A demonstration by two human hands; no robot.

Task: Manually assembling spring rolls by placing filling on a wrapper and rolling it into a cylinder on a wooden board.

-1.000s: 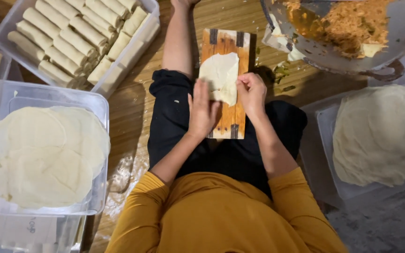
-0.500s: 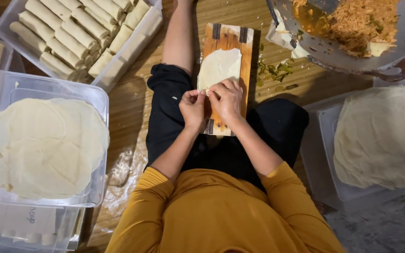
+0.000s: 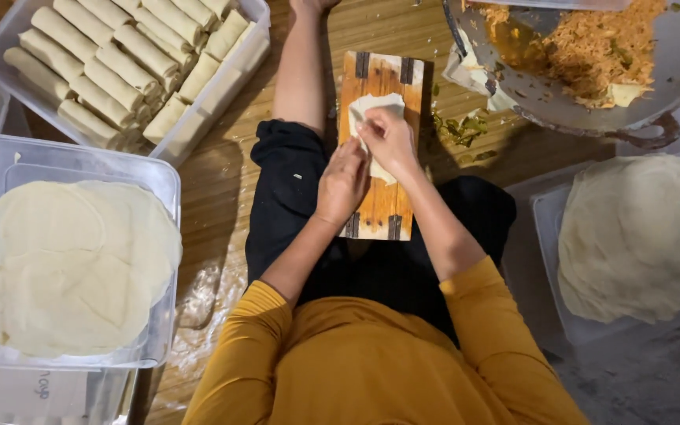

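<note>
A small wooden board [image 3: 381, 72] lies across my lap, and a pale thin wrapper [image 3: 377, 105] rests on it, partly rolled. My left hand [image 3: 342, 182] presses down on the near part of the roll with curled fingers. My right hand [image 3: 389, 142] sits just ahead of it, its fingers pinching and folding the wrapper's edge. Only the far end of the wrapper shows; the rest is hidden under my hands.
A clear tray [image 3: 239, 69] at the top left holds several finished rolls. On my left is a plastic tub [image 3: 80, 161] with a stack of round wrappers. A second wrapper stack [image 3: 639, 236] lies on my right, and a metal pan [image 3: 674, 75] of orange filling is at the top right.
Both hands came together and moved forward along the board, rolling the wrapper away from me. Less of the flat wrapper shows now.
</note>
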